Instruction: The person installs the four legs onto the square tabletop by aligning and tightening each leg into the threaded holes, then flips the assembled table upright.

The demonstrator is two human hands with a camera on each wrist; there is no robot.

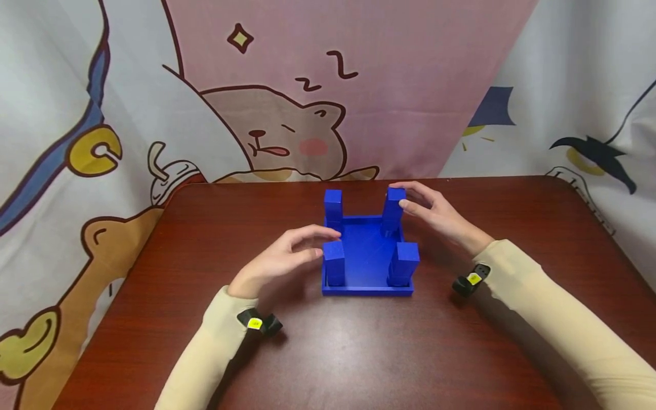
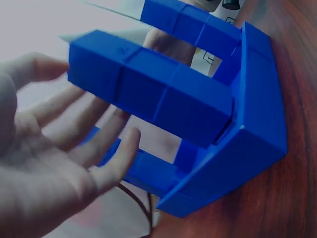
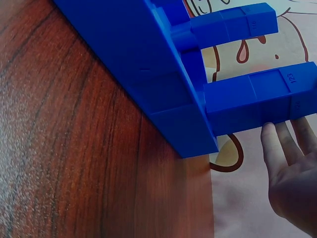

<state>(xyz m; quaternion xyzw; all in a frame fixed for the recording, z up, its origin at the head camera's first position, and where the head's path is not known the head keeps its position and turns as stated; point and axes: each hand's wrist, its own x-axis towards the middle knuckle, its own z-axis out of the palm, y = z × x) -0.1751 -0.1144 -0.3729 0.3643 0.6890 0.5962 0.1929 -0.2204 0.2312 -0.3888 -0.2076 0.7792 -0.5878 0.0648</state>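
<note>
A shallow blue square tray (image 1: 366, 256) sits on the table, with a stack of blue blocks upright at each corner. My left hand (image 1: 279, 256) is beside the near-left stack (image 2: 148, 89). Its thumb reaches the top block's side, while the other fingers spread loosely behind the stack. At the far-right stack (image 3: 257, 96), my right hand (image 1: 441, 216) pinches the top block, thumb at the near corner and index finger around the back. Its lower fingers reach the stack's side in the right wrist view. The near-right stack (image 1: 404, 265) and far-left stack (image 1: 333, 208) stand apart from both hands.
The tray rests on a dark reddish-brown wooden table (image 1: 333, 353). Behind it hangs a curtain (image 1: 400, 102) printed with a sleeping bear. Each wrist wears a small black camera, the left camera (image 1: 271, 324) and right camera (image 1: 463, 286) low over the table.
</note>
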